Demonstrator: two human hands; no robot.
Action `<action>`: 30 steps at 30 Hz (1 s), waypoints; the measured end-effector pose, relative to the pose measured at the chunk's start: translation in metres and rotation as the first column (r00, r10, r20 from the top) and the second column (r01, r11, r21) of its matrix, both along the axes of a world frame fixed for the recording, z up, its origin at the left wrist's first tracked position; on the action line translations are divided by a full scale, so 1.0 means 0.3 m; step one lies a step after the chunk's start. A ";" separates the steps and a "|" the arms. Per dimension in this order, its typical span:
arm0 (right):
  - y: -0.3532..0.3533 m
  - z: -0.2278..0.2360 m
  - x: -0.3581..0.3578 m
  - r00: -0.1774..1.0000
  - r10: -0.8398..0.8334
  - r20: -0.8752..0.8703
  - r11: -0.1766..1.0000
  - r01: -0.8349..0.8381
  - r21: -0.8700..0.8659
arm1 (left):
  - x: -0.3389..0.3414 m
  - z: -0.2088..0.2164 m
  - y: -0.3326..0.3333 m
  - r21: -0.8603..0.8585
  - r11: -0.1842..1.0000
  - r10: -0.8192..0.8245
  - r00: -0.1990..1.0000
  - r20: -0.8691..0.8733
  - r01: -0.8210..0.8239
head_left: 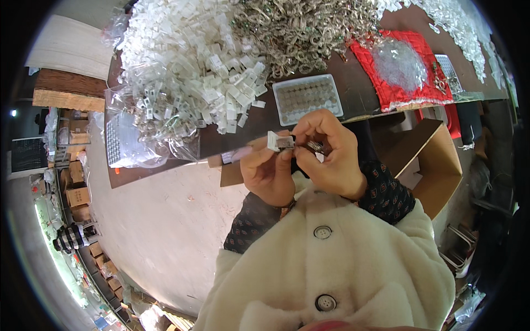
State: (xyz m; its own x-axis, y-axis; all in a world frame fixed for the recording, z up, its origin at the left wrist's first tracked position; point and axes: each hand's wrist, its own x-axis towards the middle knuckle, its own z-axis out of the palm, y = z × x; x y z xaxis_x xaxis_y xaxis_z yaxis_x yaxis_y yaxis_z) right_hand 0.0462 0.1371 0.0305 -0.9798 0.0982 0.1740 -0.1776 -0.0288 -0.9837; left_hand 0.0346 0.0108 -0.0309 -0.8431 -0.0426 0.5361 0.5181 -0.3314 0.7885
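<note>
Close in front of my chest, my left hand (269, 175) pinches a small white plastic housing (273, 141) with a darker inside. My right hand (331, 157) meets it from the other side, fingertips pressed together at the housing's edge. A few shiny small metal parts (315, 146) show within the curl of my right fingers; their exact kind is too small to tell. Just beyond the hands, on the dark table (221, 144), lies a white tray (277, 105) filled with rows of small round beige pieces.
A heap of white plastic housings (187, 60) covers the table's left. Behind the tray is a pile of metal parts (298, 36). Clear plastic bits (400, 63) lie on a red cloth (369, 69). An open cardboard box (441, 165) stands below the table's edge at right.
</note>
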 end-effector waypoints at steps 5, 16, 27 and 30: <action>0.023 -0.004 -0.009 1.000 -0.004 -0.011 1.000 0.004 -0.005 | -0.003 0.000 -0.001 0.019 1.000 -0.010 1.000 -0.017 0.011; 0.050 -0.008 -0.013 0.938 0.273 0.215 0.881 -0.154 -0.448 | 0.012 -0.016 -0.018 0.476 0.849 -0.410 0.853 0.322 0.228; 0.008 -0.046 0.019 0.994 0.051 -0.093 0.995 -0.043 0.086 | 0.028 -0.002 -0.001 0.600 0.781 -0.456 0.814 0.361 0.171; 0.002 -0.056 0.019 0.971 0.002 -0.240 0.978 0.048 0.201 | 0.017 -0.017 -0.016 0.631 0.744 -0.510 0.796 0.325 0.219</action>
State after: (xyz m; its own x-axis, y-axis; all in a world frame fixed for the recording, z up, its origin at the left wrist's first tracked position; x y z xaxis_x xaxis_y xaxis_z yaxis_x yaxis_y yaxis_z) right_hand 0.0519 0.1376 0.0137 -0.9054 0.0585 0.4204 -0.4053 0.1750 -0.8973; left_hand 0.0396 0.0061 -0.0361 -0.9830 0.1671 0.0761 -0.1048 -0.8511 0.5144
